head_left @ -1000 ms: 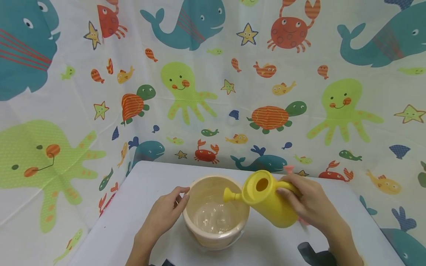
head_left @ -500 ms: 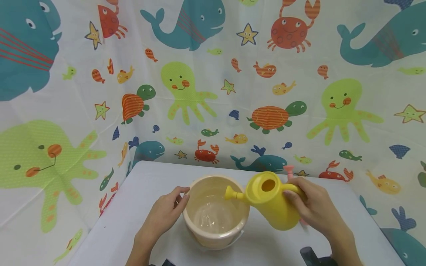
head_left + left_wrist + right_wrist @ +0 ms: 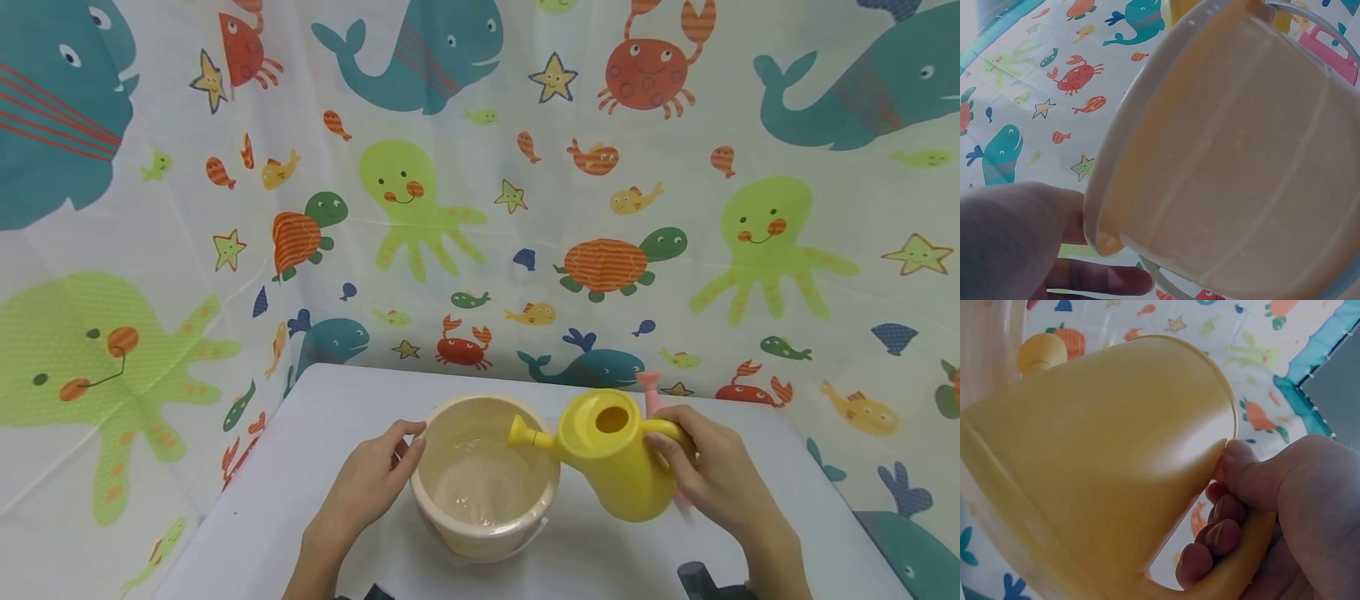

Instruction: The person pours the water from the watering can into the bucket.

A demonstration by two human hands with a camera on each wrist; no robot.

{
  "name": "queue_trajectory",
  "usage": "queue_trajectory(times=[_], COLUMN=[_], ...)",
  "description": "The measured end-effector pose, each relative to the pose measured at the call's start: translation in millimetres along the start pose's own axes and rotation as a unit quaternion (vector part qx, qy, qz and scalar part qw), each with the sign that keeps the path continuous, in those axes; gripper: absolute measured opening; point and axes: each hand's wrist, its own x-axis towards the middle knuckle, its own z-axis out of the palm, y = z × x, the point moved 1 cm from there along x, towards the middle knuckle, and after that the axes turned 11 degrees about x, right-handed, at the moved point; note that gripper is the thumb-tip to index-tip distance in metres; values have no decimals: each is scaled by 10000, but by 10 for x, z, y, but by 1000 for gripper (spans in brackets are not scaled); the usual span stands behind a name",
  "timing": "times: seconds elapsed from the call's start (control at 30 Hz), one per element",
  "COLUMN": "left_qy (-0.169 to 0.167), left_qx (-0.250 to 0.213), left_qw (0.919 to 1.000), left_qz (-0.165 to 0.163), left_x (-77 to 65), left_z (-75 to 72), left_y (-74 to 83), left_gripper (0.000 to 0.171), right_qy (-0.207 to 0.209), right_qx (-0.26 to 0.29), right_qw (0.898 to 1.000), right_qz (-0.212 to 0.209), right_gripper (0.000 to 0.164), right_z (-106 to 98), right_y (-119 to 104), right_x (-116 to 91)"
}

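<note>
A cream bucket (image 3: 487, 546) stands on the white table with water (image 3: 483, 483) in it. My left hand (image 3: 371, 475) holds its left rim; in the left wrist view a finger (image 3: 1100, 278) lies straight along the outside. My right hand (image 3: 712, 467) grips the handle of a yellow watering can (image 3: 618, 467). The can is tilted left, its spout (image 3: 528, 435) over the bucket's right rim. No stream from the spout is visible. In the right wrist view, the fingers (image 3: 1222, 537) curl round the can's handle (image 3: 1235, 569).
Behind my right hand, partly hidden by the yellow can, a pink object with a flared spout (image 3: 649, 385) stands on the table (image 3: 300, 450). A sea-animal cloth (image 3: 450, 217) hangs behind the table and to its sides. The bucket's handle (image 3: 534, 537) hangs down at its front right.
The watering can has shifted slightly right and tipped back a little towards upright. The water's surface in the bucket has grown calmer. My left hand has kept its place on the rim.
</note>
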Motion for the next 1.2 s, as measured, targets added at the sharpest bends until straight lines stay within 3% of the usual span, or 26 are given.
queue_trajectory(times=[1.2], left_qy=[-5], left_qx=[9], left_qw=[10000], left_qz=[-61], left_x=[15], left_z=[25], left_y=[-41], left_gripper=[33], right_qy=[449], right_qx=[352], right_qw=[9978], right_qz=[333], right_gripper=[27], right_z=[115], right_y=[145], right_x=[-215])
